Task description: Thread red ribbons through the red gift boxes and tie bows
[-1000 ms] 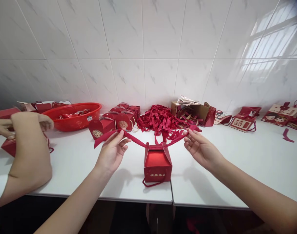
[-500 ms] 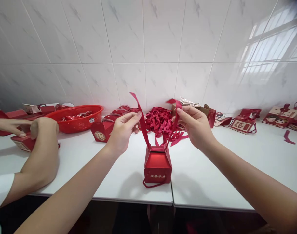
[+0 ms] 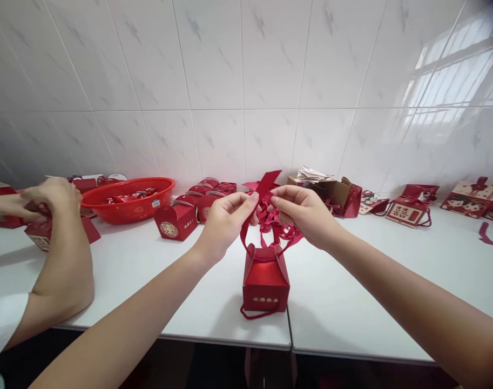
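A small red gift box with gold characters stands upright near the table's front edge, a dark red cord at its foot. From its top a red ribbon rises in two strands, which come together above the box. My left hand pinches the left strand between thumb and fingers. The right strand is pinched in my right hand, close beside the left one. Behind my hands lies a heap of loose red ribbons, partly hidden by them.
A red plastic basin with small packets stands back left, beside several red boxes. At far left a person's hands handle a box. An open carton and patterned boxes line the wall at right.
My hands have moved toward each other, bringing the ribbon's two ends together above the box. The view has shifted slightly. At far left the person's hands have moved on their box.
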Tool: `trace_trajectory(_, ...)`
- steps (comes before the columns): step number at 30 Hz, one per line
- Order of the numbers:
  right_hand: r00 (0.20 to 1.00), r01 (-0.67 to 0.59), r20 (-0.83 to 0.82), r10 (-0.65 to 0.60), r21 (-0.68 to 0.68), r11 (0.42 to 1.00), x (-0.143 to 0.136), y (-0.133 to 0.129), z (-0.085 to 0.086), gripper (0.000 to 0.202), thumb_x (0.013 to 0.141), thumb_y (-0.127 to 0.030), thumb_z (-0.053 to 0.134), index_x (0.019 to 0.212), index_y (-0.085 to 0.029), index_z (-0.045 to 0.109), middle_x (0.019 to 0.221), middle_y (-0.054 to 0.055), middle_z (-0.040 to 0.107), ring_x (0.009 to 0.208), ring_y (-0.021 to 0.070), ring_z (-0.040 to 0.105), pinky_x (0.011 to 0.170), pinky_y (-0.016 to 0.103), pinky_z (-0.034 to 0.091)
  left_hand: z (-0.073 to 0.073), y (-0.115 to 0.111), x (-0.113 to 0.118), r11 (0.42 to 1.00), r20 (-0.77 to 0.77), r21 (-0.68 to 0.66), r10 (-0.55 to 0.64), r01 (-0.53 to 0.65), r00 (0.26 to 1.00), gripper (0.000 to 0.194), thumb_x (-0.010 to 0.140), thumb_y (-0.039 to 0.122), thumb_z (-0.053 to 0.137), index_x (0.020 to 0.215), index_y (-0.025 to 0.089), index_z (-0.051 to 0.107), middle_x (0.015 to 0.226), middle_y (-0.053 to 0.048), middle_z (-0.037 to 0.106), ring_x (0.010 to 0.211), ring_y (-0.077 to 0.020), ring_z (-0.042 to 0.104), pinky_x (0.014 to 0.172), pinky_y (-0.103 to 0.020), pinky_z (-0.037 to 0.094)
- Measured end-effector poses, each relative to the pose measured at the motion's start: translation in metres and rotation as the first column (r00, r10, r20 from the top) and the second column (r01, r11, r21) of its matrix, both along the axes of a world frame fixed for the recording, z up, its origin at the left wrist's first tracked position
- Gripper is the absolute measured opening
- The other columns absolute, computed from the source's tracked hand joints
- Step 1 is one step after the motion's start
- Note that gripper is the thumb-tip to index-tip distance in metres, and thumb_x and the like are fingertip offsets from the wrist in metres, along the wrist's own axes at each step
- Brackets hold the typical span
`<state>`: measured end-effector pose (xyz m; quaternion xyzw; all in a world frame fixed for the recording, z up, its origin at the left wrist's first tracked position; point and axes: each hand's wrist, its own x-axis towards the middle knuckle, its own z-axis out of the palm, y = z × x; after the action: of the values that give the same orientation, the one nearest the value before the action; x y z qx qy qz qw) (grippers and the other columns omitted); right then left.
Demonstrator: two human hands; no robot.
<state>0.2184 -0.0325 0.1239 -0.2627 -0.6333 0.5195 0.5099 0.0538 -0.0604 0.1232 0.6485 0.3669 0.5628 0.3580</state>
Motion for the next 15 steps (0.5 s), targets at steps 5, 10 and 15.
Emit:
trace_trajectory(5,0.995,-0.096,0.044,0.095,0.033,0.995,-0.003,-0.009,-0.006,0.024,0.077,-0.035,0.067,0.069,-0.015,0.057,0.059,-0.005,0.050,0.044,0.0011,0.033,0.041,0.017,0.026,-0.003,-0.001,0.000,0.999,-0.166,0.006,0.054,-0.053,0.985,0.034,0.082,0.042,0.059,0.060,0.016,0.053,0.052,0.004,0.048,0.052,-0.0084,0.041,0.049,-0.022,0.031)
trace_trajectory(10,0.983,-0.110,0.170,0.070,0.239,0.965,0.005,-0.002,-0.012,0.028,0.088,-0.039,0.052,0.077,-0.015,0.061,0.068,0.001,0.062,0.047,0.0057,0.044,0.044,0.021,0.036,-0.007,0.002,-0.009,0.981,-0.217,-0.140,-0.160,0.131,0.963,0.037,0.084,0.035,0.050,0.053,0.016,0.056,0.048,0.002,0.044,0.050,-0.0100,0.038,0.054,-0.025,0.034)
trace_trajectory(15,0.826,-0.205,0.375,-0.421,0.895,0.396,0.026,0.010,-0.018,0.021,0.093,-0.019,0.044,0.096,-0.019,0.065,0.093,0.005,0.071,0.088,0.0168,0.061,0.076,0.032,0.046,-0.011,0.008,-0.019,0.913,0.088,-0.296,-0.265,0.280,0.960,0.033,0.082,0.027,0.044,0.051,0.018,0.053,0.052,0.000,0.048,0.064,-0.0172,0.055,0.077,-0.033,0.043)
